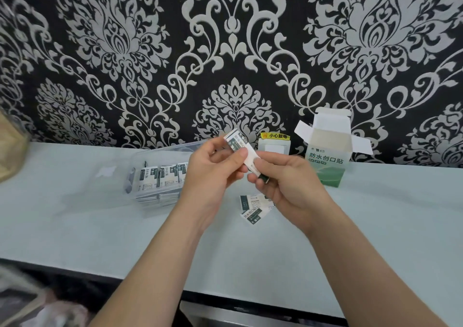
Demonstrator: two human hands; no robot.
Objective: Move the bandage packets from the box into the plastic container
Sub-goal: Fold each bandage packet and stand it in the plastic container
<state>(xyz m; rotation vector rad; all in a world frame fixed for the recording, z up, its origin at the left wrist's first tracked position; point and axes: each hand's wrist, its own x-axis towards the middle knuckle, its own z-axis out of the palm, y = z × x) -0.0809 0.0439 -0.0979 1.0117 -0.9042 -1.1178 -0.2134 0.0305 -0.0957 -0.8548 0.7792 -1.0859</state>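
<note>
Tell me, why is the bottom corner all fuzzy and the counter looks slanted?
Head view: the bottom-left corner is smeared with blur, so nothing there can be made out; the wide-angle, tilted camera makes the counter run slanted; the left hand, right hand and the bandage packet they pinch look fairly sharp; light is soft, shadows faint.

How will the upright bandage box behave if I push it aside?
The box looks like thin card with its top flaps open, so probably light and easily crushed. Standing tall on a smooth counter, it may slide or tip.
</note>
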